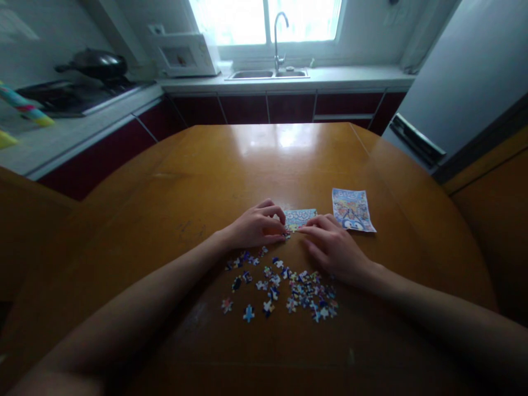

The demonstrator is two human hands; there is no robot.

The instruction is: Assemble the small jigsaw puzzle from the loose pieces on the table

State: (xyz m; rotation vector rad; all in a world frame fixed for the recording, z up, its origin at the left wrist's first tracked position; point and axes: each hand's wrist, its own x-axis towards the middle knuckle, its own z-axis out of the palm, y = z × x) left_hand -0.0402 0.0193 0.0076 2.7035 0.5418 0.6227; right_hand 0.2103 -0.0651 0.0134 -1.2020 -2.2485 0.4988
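A partly joined jigsaw puzzle (301, 216), pale blue along its far side, lies flat on the table between my hands. My left hand (260, 224) is at its left edge, thumb and fingertips closed on a small jigsaw piece (287, 234) by the near edge. From the right, my right hand (333, 245) rests with its index finger stretched to the puzzle's near edge and its thumb apart; I see nothing gripped in it. Many loose jigsaw pieces (305, 289) are spread nearer to me, with a light blue piece (248, 313) at the front.
A printed picture sheet (352, 210) lies just beyond my right hand. The wooden table (198, 170) has a rounded edge. Behind it are a counter with a sink (251, 74) and tap (276, 44), a pan (97, 63) on the stove at left, and a fridge (462, 82) at right.
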